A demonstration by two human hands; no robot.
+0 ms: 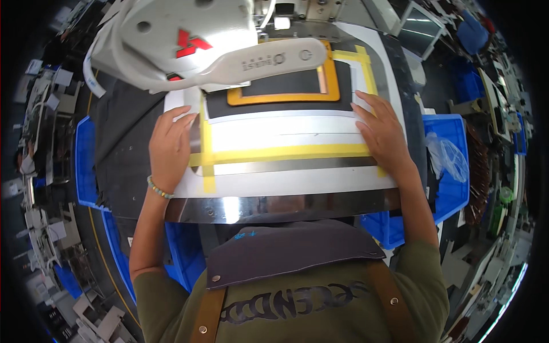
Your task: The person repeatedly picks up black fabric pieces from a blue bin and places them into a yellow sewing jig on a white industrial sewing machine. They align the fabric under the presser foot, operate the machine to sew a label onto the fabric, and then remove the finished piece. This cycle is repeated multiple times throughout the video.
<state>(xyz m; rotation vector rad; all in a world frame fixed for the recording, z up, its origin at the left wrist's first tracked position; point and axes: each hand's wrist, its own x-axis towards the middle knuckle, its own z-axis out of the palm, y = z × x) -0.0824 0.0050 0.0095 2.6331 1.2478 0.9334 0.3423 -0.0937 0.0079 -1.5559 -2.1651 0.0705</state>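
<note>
A blue bin (462,186) at right holds crumpled clear plastic (447,157)

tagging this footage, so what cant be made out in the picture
All in the head view:
White taped panel: parts covered by the left hand and right hand.
Orange frame: upper edge partly hidden by the pale lever.
Machine head: top cut off by the picture's upper edge.
Outer workstations: too small and warped for detail.
</note>
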